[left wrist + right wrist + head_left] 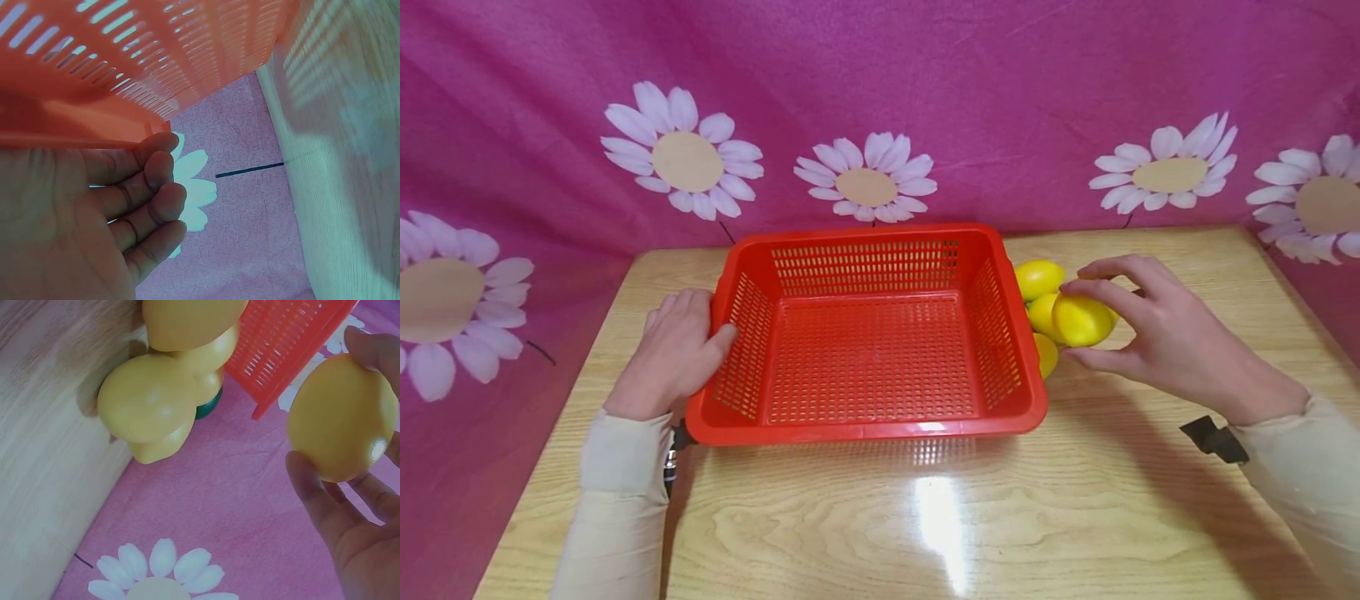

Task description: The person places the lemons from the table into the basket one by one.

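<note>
A red plastic basket (872, 432) with slotted walls stands on the table, and nothing lies inside it. My left hand (681, 354) grips its left rim, thumb over the top edge; in the left wrist view the fingers (165, 203) curl below the rim on the outside. To the basket's right, my right hand (1165, 333) pinches a yellow lemon (342, 419) between thumb and fingertips, raised off the table. More lemons (1040, 278) sit against the basket's right wall, partly hidden by it and by the held one. Among them a small dark green thing (209, 407) shows in the right wrist view.
The light wood table (820, 525) ends at a pink cloth backdrop (1000, 100) printed with white daisies, hanging close behind the basket. A black strap (1213, 439) hangs at my right wrist.
</note>
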### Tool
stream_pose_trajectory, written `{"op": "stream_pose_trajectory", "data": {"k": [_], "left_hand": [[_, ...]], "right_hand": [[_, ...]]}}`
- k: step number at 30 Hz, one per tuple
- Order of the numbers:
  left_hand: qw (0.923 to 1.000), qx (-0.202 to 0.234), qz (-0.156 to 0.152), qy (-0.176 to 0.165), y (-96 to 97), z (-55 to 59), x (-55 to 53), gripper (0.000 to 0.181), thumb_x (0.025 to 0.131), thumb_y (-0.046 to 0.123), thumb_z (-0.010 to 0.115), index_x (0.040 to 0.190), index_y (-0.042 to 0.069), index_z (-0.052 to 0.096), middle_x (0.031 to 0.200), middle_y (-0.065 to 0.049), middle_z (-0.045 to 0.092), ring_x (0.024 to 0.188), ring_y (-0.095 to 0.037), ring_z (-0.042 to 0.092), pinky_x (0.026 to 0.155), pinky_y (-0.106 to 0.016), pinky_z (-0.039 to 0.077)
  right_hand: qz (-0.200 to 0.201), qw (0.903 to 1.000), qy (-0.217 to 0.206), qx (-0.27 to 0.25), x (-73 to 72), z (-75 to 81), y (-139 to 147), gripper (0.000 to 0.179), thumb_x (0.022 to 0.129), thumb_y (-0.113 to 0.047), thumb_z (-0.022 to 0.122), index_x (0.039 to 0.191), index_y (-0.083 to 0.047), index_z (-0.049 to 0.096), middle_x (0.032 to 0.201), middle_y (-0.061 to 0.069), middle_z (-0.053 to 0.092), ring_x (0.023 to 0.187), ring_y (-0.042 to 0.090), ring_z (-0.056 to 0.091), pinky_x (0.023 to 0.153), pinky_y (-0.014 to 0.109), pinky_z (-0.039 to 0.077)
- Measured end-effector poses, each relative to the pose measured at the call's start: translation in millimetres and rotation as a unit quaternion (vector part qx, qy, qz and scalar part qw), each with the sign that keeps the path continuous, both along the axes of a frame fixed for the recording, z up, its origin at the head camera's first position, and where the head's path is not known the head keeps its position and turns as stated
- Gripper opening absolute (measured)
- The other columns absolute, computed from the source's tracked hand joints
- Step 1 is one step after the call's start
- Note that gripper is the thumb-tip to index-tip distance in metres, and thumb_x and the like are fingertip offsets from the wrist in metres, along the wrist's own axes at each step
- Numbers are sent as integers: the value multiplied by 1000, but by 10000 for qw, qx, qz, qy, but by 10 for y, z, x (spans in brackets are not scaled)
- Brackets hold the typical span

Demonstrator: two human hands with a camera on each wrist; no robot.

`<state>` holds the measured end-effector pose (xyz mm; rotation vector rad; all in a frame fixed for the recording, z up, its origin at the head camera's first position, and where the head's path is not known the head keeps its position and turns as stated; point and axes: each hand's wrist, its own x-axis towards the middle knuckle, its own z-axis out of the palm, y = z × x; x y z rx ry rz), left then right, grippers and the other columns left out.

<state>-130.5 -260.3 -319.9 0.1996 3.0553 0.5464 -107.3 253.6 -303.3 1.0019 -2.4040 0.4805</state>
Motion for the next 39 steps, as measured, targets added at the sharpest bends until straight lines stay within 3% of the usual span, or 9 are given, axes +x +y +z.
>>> {"op": "stream_pose_trajectory", "data": {"k": [7, 11, 15, 33, 39], "left_hand": [[10000, -52, -8, 37, -14, -12, 4, 41, 99, 26, 48, 124, -6, 52, 110, -20, 55, 105, -38, 45, 91, -51, 33], [9999, -52, -46, 77, -18, -17, 9, 40, 100, 26, 47, 123, -7, 52, 109, -19, 54, 105, -37, 44, 90, -50, 33], [9999, 16, -66, 115, -24, -26, 8, 38, 100, 25, 47, 121, -6, 52, 107, -18, 54, 103, -36, 44, 89, -49, 31], [10000, 52, -18, 27, -14, -20, 0, 39, 99, 26, 48, 123, -5, 52, 110, -18, 53, 106, -36, 43, 91, -49, 31], [10000, 79, -5, 49, -19, -25, 0, 38, 99, 26, 49, 122, -4, 52, 110, -17, 53, 105, -35, 43, 90, -48, 31]], "right_hand": [[112, 9999, -23, -2, -6, 29, -80, 75, 94, -73, 48, 121, -7, 70, 120, 17, 62, 107, 33, 57, 104, 3, 27], [173, 9998, 51, 42, -11, 48, -133, 73, 95, -72, 48, 121, -7, 71, 120, 18, 63, 107, 34, 57, 95, 18, 39], [209, 9997, 24, 84, -6, 63, -181, 72, 95, -72, 47, 121, -9, 71, 120, 17, 63, 106, 33, 58, 87, 32, 42], [405, 9990, -59, 189, -58, 83, -406, 65, 95, -69, 49, 123, -16, 72, 123, 14, 64, 110, 29, 58, 82, 21, 48], [525, 9983, -170, 195, -70, 76, -455, 60, 96, -66, 51, 123, -16, 71, 123, 13, 63, 110, 28, 58, 86, 16, 46]]}}
